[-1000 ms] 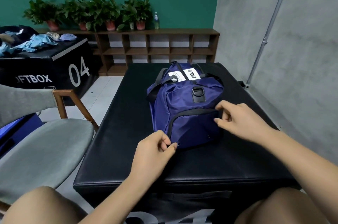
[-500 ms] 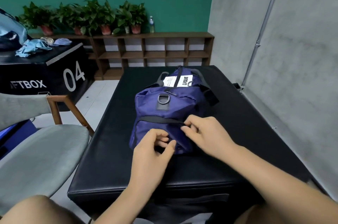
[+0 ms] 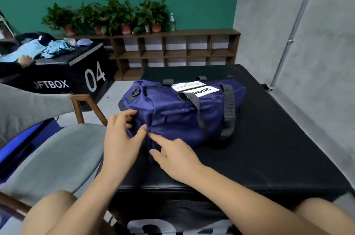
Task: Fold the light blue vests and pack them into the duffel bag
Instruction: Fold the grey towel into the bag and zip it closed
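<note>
A navy duffel bag [image 3: 184,112] with grey strap handles and white labels lies zipped on the black padded table [image 3: 269,148], its long side facing me. My left hand [image 3: 121,138] wraps around the bag's near left corner, fingers on its end and thumb on the front. My right hand [image 3: 172,156] touches the bag's lower front edge with straight fingers. Light blue vests [image 3: 38,50] lie in a heap on another black box far to the left.
A grey chair [image 3: 48,158] with wooden arms stands close on my left. Another person's hand [image 3: 25,60] rests by the vests on the box marked 04 [image 3: 82,77]. A wooden shelf [image 3: 172,50] with potted plants lines the back wall. A grey wall is on the right.
The bag has turned from end-on to side-on and shifted right. My left hand moved from the front pocket to the bag's left corner; my right hand dropped to the lower front edge.
</note>
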A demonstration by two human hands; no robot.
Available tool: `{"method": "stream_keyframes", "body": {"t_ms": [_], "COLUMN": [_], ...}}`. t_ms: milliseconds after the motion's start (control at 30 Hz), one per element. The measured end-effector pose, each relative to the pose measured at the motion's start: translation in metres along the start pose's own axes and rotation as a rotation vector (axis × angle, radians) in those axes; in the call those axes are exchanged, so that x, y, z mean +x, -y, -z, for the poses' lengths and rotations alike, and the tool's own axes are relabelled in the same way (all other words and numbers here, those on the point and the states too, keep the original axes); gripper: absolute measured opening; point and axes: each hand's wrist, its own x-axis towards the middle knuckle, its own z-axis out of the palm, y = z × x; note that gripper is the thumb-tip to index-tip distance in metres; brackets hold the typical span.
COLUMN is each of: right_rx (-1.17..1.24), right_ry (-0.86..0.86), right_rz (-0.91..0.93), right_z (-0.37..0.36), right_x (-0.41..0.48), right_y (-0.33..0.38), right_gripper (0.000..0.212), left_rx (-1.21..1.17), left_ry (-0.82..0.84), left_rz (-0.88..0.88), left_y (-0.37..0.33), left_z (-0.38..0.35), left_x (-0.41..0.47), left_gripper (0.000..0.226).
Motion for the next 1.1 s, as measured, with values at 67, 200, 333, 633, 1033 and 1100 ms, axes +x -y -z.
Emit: {"method": "stream_keyframes", "body": {"t_ms": [67, 200, 333, 633, 1033, 1100], "right_rx": [0.108, 0.413, 0.937, 1.425, 0.852, 0.757], "right_ry": [-0.090, -0.320, -0.299, -0.537, -0.353, -0.281], "right_rz": [-0.061, -0.316, -0.699, -0.776, -0.537, -0.558], "right_z": [0.010, 0.048, 0.083, 0.122, 0.226, 0.221], "right_x": [-0.013, -0.038, -0.051, -0.039, 0.127, 0.156], "right_y": [-0.013, -0.040, -0.054, -0.064, -0.021, -0.024], "right_gripper": [0.041, 0.020, 0.040, 0.019, 0.025, 0.025], "left_rx": [0.032, 0.102, 0.344, 0.400, 0.318, 0.312], "left_ry": [-0.026, -0.002, 0.027, 0.105, 0.146, 0.160], "left_rz": [-0.038, -0.251, -0.541, -0.656, -0.614, -0.601], "left_y": [-0.005, -0.021, -0.030, -0.032, -0.017, -0.017], "left_z": [0.001, -0.006, -0.020, -0.030, -0.017, -0.016], "left_x": [0.006, 0.014, 0.033, 0.060, 0.067, 0.065], "left_gripper": [0.044, 0.047, 0.048, 0.035, 0.024, 0.023]}}
